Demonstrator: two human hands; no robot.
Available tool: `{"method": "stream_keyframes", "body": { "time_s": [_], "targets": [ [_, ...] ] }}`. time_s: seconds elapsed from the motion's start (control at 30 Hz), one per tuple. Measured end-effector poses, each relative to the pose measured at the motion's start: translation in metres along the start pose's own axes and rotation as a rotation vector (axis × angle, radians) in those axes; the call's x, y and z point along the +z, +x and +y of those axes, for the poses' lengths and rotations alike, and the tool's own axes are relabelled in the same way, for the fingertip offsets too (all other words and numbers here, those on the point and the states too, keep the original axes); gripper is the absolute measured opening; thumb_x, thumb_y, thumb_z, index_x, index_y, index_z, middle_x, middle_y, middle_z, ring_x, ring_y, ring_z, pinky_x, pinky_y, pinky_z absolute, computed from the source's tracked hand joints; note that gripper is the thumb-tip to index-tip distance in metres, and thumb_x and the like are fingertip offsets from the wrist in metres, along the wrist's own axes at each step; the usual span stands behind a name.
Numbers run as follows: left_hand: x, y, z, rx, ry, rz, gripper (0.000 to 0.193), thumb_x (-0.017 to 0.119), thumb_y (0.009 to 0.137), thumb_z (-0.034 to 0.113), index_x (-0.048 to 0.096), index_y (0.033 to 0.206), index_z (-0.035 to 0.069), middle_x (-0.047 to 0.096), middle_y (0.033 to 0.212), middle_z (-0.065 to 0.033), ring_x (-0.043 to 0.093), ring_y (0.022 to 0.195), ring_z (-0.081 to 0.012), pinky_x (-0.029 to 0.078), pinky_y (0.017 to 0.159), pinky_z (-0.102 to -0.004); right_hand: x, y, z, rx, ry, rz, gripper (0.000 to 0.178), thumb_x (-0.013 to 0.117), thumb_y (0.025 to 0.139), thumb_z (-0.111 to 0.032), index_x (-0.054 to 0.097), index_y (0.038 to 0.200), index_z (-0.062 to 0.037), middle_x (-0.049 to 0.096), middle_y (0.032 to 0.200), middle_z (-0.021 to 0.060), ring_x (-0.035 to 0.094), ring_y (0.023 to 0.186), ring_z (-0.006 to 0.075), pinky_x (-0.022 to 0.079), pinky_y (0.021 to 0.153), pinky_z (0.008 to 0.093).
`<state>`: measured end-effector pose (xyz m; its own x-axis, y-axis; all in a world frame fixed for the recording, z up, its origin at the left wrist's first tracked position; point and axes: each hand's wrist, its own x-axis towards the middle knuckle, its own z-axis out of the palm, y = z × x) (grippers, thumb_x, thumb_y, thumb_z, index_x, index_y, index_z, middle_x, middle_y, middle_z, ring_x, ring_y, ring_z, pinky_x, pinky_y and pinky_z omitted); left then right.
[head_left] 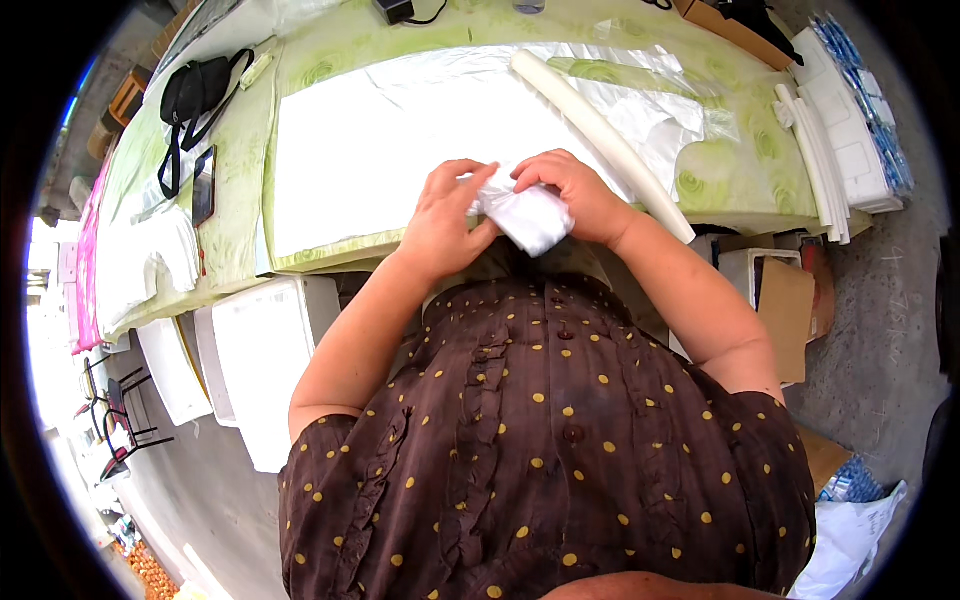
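A small bundle of thin white plastic film is pinched between my two hands, just above the near edge of the table. My left hand grips its left side with fingers and thumb closed. On the other side, my right hand has its fingers curled over the bundle's top right. Beneath and beyond my hands lies a large white sheet, spread flat. A long cream-coloured roll rests slantwise to the right of my right hand.
A green patterned cloth covers the table. A black bag and a phone lie at left. Crumpled clear film is beyond the roll. White boxes stand below the left front edge; a cardboard box is below right.
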<state>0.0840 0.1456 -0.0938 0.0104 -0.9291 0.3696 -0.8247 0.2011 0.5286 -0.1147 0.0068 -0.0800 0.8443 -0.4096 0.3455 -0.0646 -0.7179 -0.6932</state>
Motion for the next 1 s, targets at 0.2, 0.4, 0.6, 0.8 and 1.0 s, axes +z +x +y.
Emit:
{"method": "stream_keyframes", "body": {
  "time_s": [0.2,0.4,0.6,0.8,1.0],
  "targets": [
    [-0.001,0.007,-0.006,-0.228,-0.117,0.039,0.083,0.072,0.085,0.014,0.030,0.157,0.004,0.073,0.096,-0.0092,0.068,0.096,-0.0296,0.049,0.095,-0.0426,0.008,0.028,0.004,0.686,0.369,-0.001,0.023,0.066,0.090,-0.019,0.069,0.106,-0.0020,0.070,0.087,0.0069,0.064,0.074,0.0147,0.053,0.070,0.0313],
    [-0.008,0.016,-0.008,-0.407,-0.187,-0.062,0.080,0.070,0.087,0.019,0.032,0.156,0.006,0.074,0.097,-0.0068,0.068,0.097,-0.0288,0.046,0.098,-0.0456,0.009,0.057,-0.001,0.882,0.341,0.018,0.024,0.063,0.091,-0.020,0.069,0.105,-0.0004,0.066,0.078,0.0062,0.060,0.061,0.0147,0.049,0.058,0.0315],
    [-0.011,0.018,0.003,-0.114,0.192,-0.039,0.077,0.071,0.088,0.034,0.038,0.155,0.014,0.051,0.144,-0.0147,0.048,0.133,-0.0333,0.032,0.114,-0.0523,0.010,0.066,0.005,0.894,0.195,-0.056,0.024,0.062,0.091,-0.019,0.070,0.103,-0.0011,0.070,0.084,0.0124,0.064,0.067,0.0201,0.052,0.064,0.0347],
    [0.008,0.042,-0.015,-0.031,0.291,-0.278,0.086,0.063,0.092,0.056,0.032,0.158,0.012,0.029,0.166,-0.0111,0.023,0.154,-0.0315,0.015,0.123,-0.0607,0.021,0.056,0.014,0.760,0.040,0.062,0.037,0.065,0.088,-0.023,0.064,0.119,-0.0035,0.073,0.097,0.0146,0.070,0.089,0.0287,0.054,0.080,0.0393],
    [0.009,0.047,-0.016,-0.051,0.361,-0.305,0.087,0.065,0.090,0.057,0.033,0.158,0.012,0.031,0.165,-0.0108,0.025,0.154,-0.0302,0.015,0.123,-0.0597,0.024,0.041,-0.005,0.714,0.030,0.076,0.047,0.067,0.082,-0.020,0.058,0.126,-0.0047,0.070,0.092,0.0110,0.069,0.088,0.0283,0.054,0.079,0.0388]
  ]
}}
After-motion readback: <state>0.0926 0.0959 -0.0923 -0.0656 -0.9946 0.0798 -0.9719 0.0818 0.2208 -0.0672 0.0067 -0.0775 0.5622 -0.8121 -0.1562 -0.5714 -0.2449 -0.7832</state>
